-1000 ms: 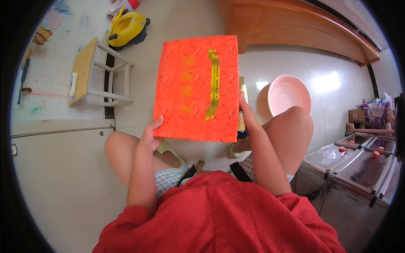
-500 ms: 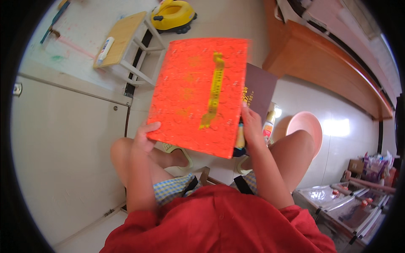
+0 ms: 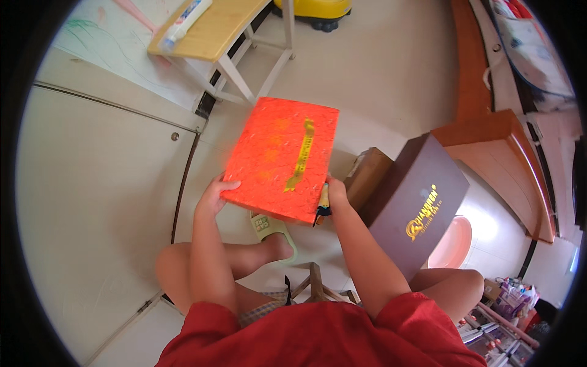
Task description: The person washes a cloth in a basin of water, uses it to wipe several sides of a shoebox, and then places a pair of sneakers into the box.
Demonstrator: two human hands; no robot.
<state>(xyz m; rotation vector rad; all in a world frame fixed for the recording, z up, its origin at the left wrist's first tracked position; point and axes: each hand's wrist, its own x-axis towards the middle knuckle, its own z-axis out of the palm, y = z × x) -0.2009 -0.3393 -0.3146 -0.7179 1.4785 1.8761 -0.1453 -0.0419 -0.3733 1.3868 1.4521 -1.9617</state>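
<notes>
A flat red-orange box [image 3: 284, 156] with gold print and a yellow ribbon design is held out in front of me over the floor. My left hand [image 3: 215, 194] grips its near left corner, thumb on top. On its right edge, my right hand [image 3: 335, 194] is closed, its fingers mostly hidden by the box. A small beige and black object [image 3: 323, 202] sticks out between that hand and the box; I cannot make out its kind. Right of my right forearm stands a large dark brown box [image 3: 416, 196] with gold lettering.
Behind the brown box is a plain cardboard box [image 3: 369, 174]. A pink basin [image 3: 454, 243] lies to the right. A wooden-topped stool [image 3: 235, 24] carrying a white tube [image 3: 185, 23] stands far left, near a yellow ride-on toy [image 3: 318, 11]. White cabinet doors [image 3: 104, 183] line my left.
My view has turned, and the red box, still in both hands, sits lower and farther left of the brown box. More of the brown box and the cardboard box shows.
</notes>
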